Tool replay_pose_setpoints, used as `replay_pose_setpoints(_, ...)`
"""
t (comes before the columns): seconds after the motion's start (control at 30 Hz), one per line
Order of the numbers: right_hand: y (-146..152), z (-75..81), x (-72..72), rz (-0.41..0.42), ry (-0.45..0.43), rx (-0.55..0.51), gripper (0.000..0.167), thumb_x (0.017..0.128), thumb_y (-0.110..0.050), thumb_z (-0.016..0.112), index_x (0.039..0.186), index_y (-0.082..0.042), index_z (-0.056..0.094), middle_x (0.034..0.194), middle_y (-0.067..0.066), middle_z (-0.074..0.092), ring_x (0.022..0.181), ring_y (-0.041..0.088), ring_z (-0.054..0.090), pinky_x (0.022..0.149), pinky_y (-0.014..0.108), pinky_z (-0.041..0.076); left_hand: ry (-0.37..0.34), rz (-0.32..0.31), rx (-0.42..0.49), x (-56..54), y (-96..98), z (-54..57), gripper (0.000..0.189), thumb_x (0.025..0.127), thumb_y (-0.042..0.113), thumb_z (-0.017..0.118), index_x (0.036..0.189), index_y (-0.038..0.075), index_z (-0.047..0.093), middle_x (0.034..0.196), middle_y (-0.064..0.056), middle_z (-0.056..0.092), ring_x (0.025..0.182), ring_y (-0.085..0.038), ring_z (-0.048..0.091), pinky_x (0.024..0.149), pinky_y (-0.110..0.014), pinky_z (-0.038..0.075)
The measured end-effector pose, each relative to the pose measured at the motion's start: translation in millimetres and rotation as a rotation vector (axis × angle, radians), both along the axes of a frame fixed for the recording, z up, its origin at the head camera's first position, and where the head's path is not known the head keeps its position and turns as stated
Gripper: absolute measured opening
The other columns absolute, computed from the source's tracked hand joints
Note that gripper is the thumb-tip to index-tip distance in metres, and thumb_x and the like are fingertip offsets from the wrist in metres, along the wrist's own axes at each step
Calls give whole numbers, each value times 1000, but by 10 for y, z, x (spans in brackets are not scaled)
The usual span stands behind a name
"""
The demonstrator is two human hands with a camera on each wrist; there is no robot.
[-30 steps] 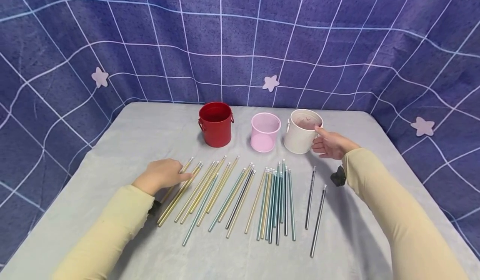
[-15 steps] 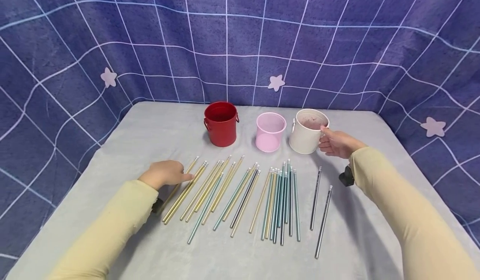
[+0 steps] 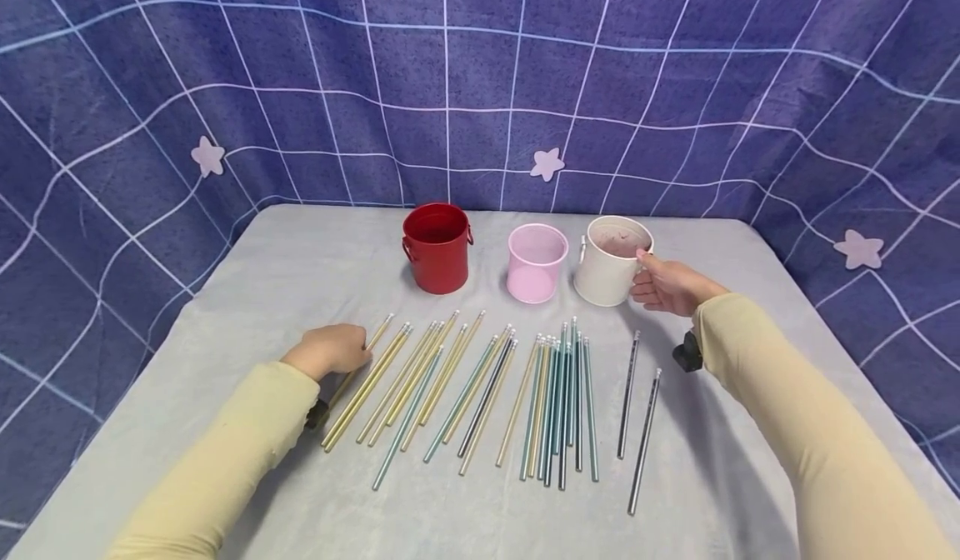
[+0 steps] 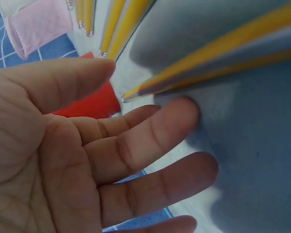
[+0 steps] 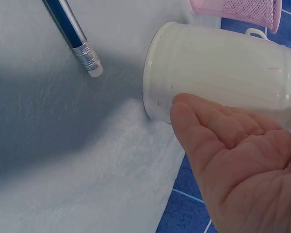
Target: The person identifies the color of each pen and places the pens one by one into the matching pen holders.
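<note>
In the head view, my left hand (image 3: pixel 335 350) is low over the leftmost gold pencil (image 3: pixel 380 332). The left wrist view shows its fingers loosely bent and the thumb apart, with no pencil pinched between them. My right hand (image 3: pixel 671 287) rests against the side of a white bucket (image 3: pixel 602 277), thumb at the rim. In the right wrist view its fingers lie fairly straight along the bucket's wall. Gold pencils (image 3: pixel 367 387), teal pencils (image 3: pixel 408 418) and dark pencils (image 3: pixel 487 397) lie in a row across the cloth, eraser ends pointing away from me.
A red bucket (image 3: pixel 437 256) stands at the back, left of a pink mesh cup (image 3: pixel 536 268). Two dark pencils (image 3: pixel 645 443) lie apart on the right. Behind the grey cloth (image 3: pixel 255 285) hangs a blue curtain (image 3: pixel 480 85) with white lines and stars.
My left thumb has drawn back from over the neighbouring gold pencils toward the leftmost one. My right hand has stayed at the white bucket. The head view has shifted slightly.
</note>
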State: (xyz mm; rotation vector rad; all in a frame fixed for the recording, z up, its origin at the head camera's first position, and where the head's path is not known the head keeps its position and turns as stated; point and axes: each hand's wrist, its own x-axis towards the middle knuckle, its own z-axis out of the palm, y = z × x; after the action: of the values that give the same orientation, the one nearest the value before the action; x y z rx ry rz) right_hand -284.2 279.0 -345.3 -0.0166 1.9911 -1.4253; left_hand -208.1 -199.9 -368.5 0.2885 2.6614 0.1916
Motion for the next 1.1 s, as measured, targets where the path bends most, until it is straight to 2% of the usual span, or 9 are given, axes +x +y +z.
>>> replay_pose_setpoints(0.3, -32, -8, 29, -13, 41, 0, 83, 99, -48, 0, 137, 26, -6, 145, 44, 3, 139, 50, 8, 114, 52, 11, 58, 17, 42, -67, -8, -105, 27, 92, 12, 56, 66, 11, 48, 60, -2, 44, 53, -15, 38, 52, -30, 34)
replay_pose_setpoints(0.5, -25, -12, 37, -31, 53, 14, 84, 100, -48, 1, 136, 27, -3, 145, 44, 5, 138, 50, 10, 114, 52, 13, 76, 37, 43, -89, 10, -117, 37, 89, 11, 60, 56, 15, 43, 51, 4, 34, 48, -12, 32, 47, -26, 30)
replay_pose_setpoints(0.7, -23, -16, 13, -35, 59, 38, 86, 99, -51, 3, 138, 26, -1, 146, 43, 8, 138, 49, 12, 113, 52, 15, 100, 65, 45, -80, 24, -118, 36, 84, 12, 62, 54, 15, 43, 51, 3, 36, 49, -13, 34, 46, -26, 31)
replay_pose_setpoints(0.9, -28, 5, 18, -37, 44, 49, 85, 99, -51, 3, 138, 25, -2, 146, 43, 8, 138, 49, 13, 112, 52, 19, 117, 95, 78, -83, -10, -94, 41, 80, 16, 65, 51, 19, 36, 48, 6, 27, 48, -11, 24, 45, -25, 23)
replay_pose_setpoints(1.1, -35, 6, 20, -26, 37, 56, 84, 100, -50, 1, 138, 25, -2, 146, 43, 8, 138, 50, 13, 112, 53, 19, 180, 106, 108, -111, -61, 21, 28, 76, 18, 64, 55, 17, 46, 52, 4, 40, 50, -13, 35, 46, -26, 28)
